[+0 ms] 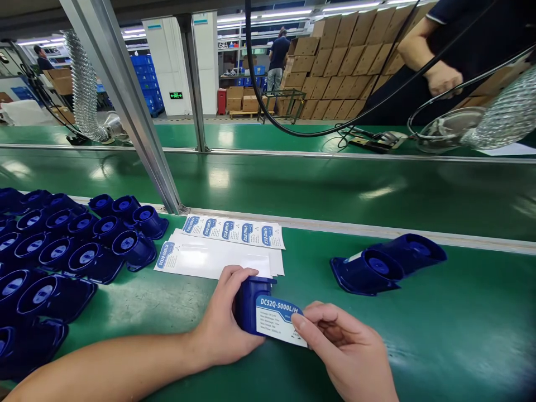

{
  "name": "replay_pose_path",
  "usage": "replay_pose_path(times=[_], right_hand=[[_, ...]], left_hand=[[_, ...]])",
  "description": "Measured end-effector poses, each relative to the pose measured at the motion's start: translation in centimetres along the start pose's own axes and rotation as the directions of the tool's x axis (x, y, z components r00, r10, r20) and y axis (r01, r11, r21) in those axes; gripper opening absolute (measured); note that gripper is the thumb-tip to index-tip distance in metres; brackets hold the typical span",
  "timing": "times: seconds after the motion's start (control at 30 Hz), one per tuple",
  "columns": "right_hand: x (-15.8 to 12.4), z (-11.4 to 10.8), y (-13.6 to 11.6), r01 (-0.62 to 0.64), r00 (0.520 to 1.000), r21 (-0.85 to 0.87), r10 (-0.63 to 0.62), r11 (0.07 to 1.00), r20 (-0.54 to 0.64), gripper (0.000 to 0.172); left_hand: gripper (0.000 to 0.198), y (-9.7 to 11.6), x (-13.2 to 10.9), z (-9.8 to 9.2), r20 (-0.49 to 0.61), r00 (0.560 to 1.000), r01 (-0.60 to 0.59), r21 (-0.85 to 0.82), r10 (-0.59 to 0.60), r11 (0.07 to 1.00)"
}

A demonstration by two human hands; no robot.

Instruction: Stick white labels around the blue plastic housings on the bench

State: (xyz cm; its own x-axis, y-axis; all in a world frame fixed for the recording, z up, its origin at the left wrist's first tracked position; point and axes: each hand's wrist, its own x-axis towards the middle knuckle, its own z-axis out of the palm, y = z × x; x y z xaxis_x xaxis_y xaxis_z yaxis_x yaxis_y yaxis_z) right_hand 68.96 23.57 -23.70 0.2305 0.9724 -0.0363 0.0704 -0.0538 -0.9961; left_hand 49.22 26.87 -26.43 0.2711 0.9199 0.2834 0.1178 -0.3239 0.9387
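My left hand (pixel 226 321) is wrapped round a dark blue plastic housing (pixel 248 306) above the green table. Between the thumb and fingers of my right hand (pixel 341 340) is the right end of a blue and white label (pixel 278 319) printed "DC52Q-5000L/H". The label's left end lies against the housing's side; whether it sticks there I cannot tell. Just behind my left hand are label sheets (pixel 226 258), one with a row of several labels and one with a single label at its left end. Two more blue housings (pixel 379 268) lie to the right, one showing a white patch.
Many blue housings (pixel 86 257) crowd the table's left side. A slanted metal post (pixel 134 111) rises behind them. Beyond a rail runs a green belt (pixel 268 178). A black cable (pixel 285 129) hangs across the view. A person's hand (pixel 444 78) is at the far right, near a flexible duct (pixel 502 114).
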Motion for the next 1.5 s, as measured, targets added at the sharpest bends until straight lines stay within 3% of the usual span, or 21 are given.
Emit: replay_pose_path(times=[0.33, 0.8, 1.17, 1.5], right_hand=[[0.31, -0.33, 0.42, 0.026, 0.998, -0.040, -0.024, 0.999, 0.053, 0.030], [0.10, 0.13, -0.04, -0.041, 0.999, -0.011, 0.042, 0.999, 0.006, 0.032], [0.09, -0.58, 0.00, 0.054, 0.998, -0.036, -0.053, 0.998, 0.029, 0.034], [-0.10, 0.04, -0.08, 0.019, 1.000, -0.014, -0.018, 1.000, 0.009, 0.036]], left_hand=[[0.083, -0.11, 0.07, -0.12, 0.001, 1.000, -0.002, 0.005, 0.002, 1.000], [0.085, -0.18, -0.03, -0.18, 0.002, 1.000, 0.007, 0.019, -0.007, 1.000], [0.083, 0.18, 0.13, -0.29, 0.015, 1.000, 0.012, 0.011, -0.012, 1.000], [0.083, 0.17, 0.10, -0.26, 0.011, 1.000, 0.018, 0.009, -0.018, 1.000]])
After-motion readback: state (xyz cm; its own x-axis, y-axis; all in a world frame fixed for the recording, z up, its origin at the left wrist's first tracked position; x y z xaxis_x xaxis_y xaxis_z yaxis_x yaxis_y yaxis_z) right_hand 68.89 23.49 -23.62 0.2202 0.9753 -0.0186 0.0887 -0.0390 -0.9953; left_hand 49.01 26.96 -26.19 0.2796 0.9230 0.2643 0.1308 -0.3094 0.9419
